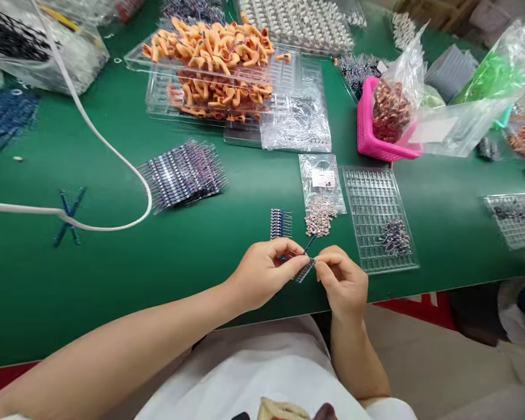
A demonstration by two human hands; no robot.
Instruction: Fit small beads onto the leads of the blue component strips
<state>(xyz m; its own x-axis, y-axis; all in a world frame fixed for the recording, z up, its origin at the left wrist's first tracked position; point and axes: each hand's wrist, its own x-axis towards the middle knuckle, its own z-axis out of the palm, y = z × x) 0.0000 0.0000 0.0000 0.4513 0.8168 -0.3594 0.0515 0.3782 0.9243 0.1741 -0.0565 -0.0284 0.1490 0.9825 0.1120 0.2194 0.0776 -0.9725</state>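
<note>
My left hand (266,271) and my right hand (342,280) meet just above the near edge of the green table (114,274). Between their fingertips they pinch a short dark strip of small components (305,270), tilted, with a thin blue piece sticking up from it. Just beyond the hands lies a short row of blue components (280,223). A small heap of pale round parts (318,219) spills from a clear bag (321,181) next to it. To the right sits a clear gridded tray (374,198) holding a clump of dark wired parts (395,237).
A fan of taped striped components (184,173) lies mid-table. A white cable (114,151) loops across the left. Stacked clear trays of orange parts (214,58) stand at the back, a pink basket (367,137) with bagged parts to the right, another gridded tray (514,219) far right.
</note>
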